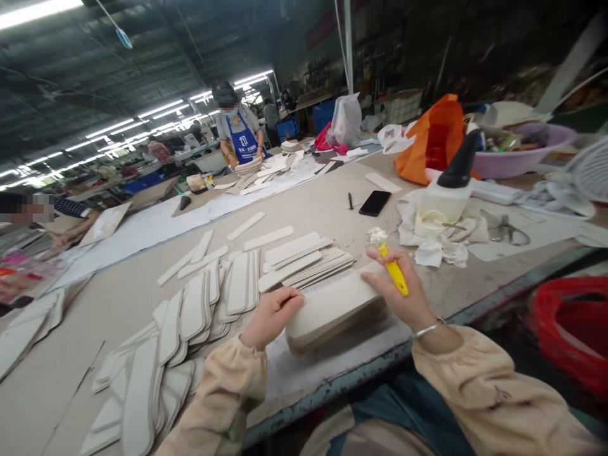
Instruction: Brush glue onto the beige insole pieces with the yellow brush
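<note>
A thick stack of pale, round-cornered boards [332, 307] lies in front of me near the table's edge. My left hand [275, 311], its fingers curled, grips the stack at its far left corner. In my right hand [403, 288] a yellow-handled brush [396, 276] is held between the fingers, its white-caked head pointing away from me. The thumb of that hand touches the right end of the stack. Just behind lies a pile of narrow pale strips [308, 259]. Many more boards [190, 310] are fanned out left of my left hand.
To the right stand a cut-open plastic container [444, 202] with a black nozzle, scissors [508, 229] and crumpled paper. A phone [375, 202], an orange bag [422, 145] and a purple basin [522, 152] lie farther back. A red bag [570, 329] hangs beside the table. Co-workers handle boards across the table and at left.
</note>
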`<state>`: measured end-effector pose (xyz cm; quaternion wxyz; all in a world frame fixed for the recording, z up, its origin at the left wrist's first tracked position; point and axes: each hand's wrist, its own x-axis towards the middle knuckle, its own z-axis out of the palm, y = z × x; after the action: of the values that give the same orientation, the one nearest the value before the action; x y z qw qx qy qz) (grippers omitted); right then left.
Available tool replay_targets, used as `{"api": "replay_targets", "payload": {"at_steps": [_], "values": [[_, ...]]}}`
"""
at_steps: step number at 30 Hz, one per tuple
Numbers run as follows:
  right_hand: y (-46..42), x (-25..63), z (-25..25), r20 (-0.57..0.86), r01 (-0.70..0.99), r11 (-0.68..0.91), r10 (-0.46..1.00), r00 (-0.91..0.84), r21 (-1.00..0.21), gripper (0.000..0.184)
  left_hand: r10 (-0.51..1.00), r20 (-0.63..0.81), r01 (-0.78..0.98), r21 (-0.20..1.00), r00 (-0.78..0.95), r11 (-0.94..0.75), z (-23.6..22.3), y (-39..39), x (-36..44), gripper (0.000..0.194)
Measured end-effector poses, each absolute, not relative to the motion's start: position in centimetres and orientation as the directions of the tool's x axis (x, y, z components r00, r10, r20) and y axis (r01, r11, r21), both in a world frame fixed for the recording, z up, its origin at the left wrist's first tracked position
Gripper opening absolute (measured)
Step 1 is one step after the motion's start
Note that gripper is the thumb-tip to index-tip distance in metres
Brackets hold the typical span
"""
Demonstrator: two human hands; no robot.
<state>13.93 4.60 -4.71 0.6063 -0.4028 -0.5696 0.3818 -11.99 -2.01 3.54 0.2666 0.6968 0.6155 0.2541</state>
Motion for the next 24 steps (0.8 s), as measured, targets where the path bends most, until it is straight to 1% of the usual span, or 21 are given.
{"api": "replay_targets", "payload": {"at_steps": [4, 7, 10, 13, 16, 19, 21, 24], "values": [[5.1, 13.8, -5.9, 0.349, 0.105, 0.345, 0.937, 0.017, -0.933, 0.039, 0.998, 0.056, 0.721, 0.692, 0.009, -0.045, 2.1, -2.4, -13.5, 0.031], [5.5, 13.9, -6.3, 0.352, 0.184, 0.347, 0.936, -0.002, -0.920, 0.037, 0.989, 0.112, 0.721, 0.693, -0.093, -0.011, 0.6, -3.2, -14.7, 0.032], [5.8, 14.2, -6.5, 0.384, 0.235, 0.377, 0.923, -0.015, -0.896, 0.036, 0.967, 0.181, 0.728, 0.685, -0.179, 0.006, -0.8, -4.3, -15.6, 0.031], [6.1, 14.3, -6.6, 0.400, 0.273, 0.390, 0.916, -0.021, -0.880, 0.035, 0.939, 0.266, 0.749, 0.662, -0.217, -0.014, -2.2, -5.7, -16.0, 0.025], [6.2, 14.2, -6.6, 0.401, 0.300, 0.393, 0.915, -0.039, -0.869, 0.036, 0.908, 0.364, 0.777, 0.626, -0.207, -0.074, -3.4, -7.1, -16.0, 0.020], [6.3, 14.2, -6.6, 0.403, 0.326, 0.396, 0.914, -0.049, -0.858, 0.036, 0.887, 0.439, 0.798, 0.582, -0.146, -0.157, -4.4, -8.3, -15.8, 0.015], [6.3, 14.1, -6.6, 0.411, 0.347, 0.404, 0.910, -0.057, -0.846, 0.036, 0.876, 0.473, 0.807, 0.552, -0.093, -0.212, -4.9, -9.0, -15.5, 0.016], [6.4, 14.1, -6.7, 0.423, 0.362, 0.417, 0.904, -0.067, -0.834, 0.036, 0.858, 0.513, 0.812, 0.510, -0.024, -0.282, -5.5, -9.5, -15.1, 0.022]]}}
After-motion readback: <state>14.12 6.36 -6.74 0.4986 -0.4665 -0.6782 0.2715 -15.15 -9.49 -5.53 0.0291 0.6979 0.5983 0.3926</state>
